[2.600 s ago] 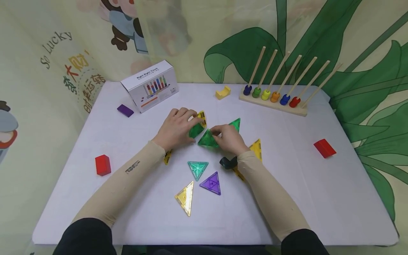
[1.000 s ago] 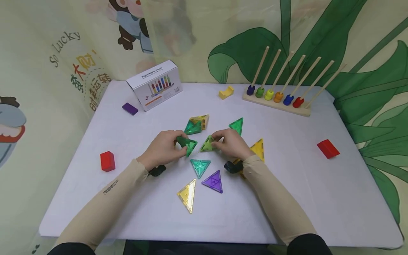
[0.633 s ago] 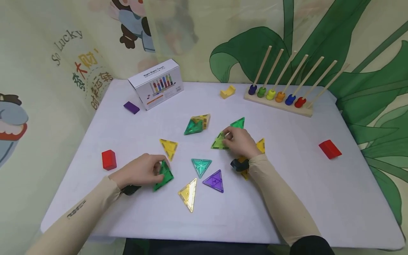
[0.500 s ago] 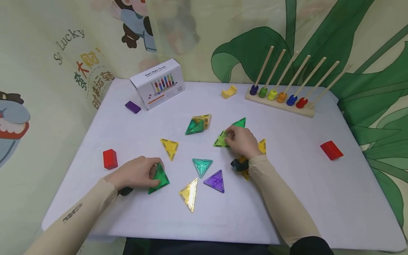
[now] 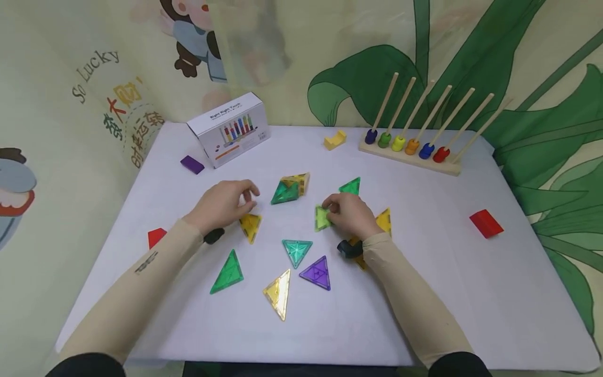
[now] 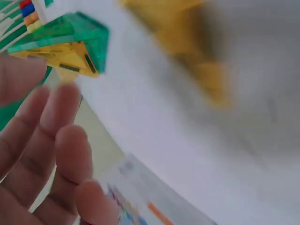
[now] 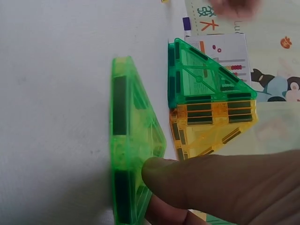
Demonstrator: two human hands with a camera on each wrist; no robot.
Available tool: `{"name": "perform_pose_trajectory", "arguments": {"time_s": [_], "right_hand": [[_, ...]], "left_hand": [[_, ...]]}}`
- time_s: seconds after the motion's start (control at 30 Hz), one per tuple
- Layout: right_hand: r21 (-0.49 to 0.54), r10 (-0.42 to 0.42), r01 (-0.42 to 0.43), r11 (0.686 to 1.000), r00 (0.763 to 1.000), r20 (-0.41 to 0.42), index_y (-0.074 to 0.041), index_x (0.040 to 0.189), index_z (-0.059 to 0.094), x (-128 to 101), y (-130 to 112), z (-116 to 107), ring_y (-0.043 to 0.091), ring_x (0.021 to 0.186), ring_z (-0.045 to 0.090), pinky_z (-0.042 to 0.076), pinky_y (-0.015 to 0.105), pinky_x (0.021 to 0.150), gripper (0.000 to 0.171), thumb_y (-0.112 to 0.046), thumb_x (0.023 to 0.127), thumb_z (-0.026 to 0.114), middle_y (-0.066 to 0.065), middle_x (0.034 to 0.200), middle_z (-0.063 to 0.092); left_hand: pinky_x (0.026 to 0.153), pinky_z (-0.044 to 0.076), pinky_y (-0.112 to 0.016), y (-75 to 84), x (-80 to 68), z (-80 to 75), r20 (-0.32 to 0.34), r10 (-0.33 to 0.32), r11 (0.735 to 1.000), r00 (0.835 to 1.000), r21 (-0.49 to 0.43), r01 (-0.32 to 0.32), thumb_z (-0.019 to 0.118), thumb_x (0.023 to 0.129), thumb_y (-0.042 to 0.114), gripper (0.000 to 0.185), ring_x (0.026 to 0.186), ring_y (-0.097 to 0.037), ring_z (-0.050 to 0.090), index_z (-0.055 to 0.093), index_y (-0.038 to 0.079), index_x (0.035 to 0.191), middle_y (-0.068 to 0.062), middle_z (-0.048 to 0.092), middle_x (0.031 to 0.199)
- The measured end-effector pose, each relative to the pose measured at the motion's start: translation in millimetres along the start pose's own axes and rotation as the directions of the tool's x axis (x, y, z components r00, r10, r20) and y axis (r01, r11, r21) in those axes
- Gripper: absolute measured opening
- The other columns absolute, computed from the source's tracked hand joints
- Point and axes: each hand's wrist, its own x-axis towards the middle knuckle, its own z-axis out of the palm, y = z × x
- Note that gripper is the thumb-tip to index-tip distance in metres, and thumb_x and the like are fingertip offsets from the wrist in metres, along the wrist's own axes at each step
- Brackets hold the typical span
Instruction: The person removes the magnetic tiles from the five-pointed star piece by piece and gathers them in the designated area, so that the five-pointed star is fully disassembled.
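Note:
My right hand [image 5: 350, 214] pinches a light green triangular magnetic tile [image 7: 133, 136] between thumb and fingers, tilted up on edge. Nothing is held in my left hand [image 5: 221, 207], whose fingers are relaxed over the table just above a yellow triangle tile [image 5: 250, 227]. In the left wrist view, its fingers [image 6: 70, 150] are spread apart from the joined green and yellow tiles. That standing cluster has a green tile [image 5: 285, 192] in front of a yellow tile [image 5: 303, 183]; the right wrist view shows their edges meeting. A green triangle tile [image 5: 228, 273] lies flat at front left.
A teal tile [image 5: 297, 252], a purple tile [image 5: 317, 273] and a clear yellow tile [image 5: 278, 294] lie near the front middle. Another green tile [image 5: 350, 186] is beyond my right hand. A box [image 5: 231, 131] and a peg rack [image 5: 409, 153] stand at the back.
My left hand set the green triangle tile down at front left, let go, and moved forward toward the cluster. My right hand keeps the light green tile, now turned more on edge.

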Motion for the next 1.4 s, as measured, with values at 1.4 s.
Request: {"name": "perform_pose_trajectory", "arguments": {"time_s": [1.4], "right_hand": [[0.047, -0.093, 0.095, 0.994, 0.995, -0.046, -0.009, 0.081, 0.068, 34, -32, 5, 0.013, 0.058, 0.048, 0.036, 0.024, 0.051, 0.026, -0.023, 0.101, 0.060, -0.001, 0.064, 0.053]], "left_hand": [[0.074, 0.052, -0.037, 26.1, 58.6, 35.3, -0.021, -0.074, 0.997, 0.997, -0.037, 0.073, 0.082, 0.086, 0.034, 0.028, 0.080, -0.022, 0.062, 0.070, 0.009, 0.089, -0.007, 0.073, 0.090]]}}
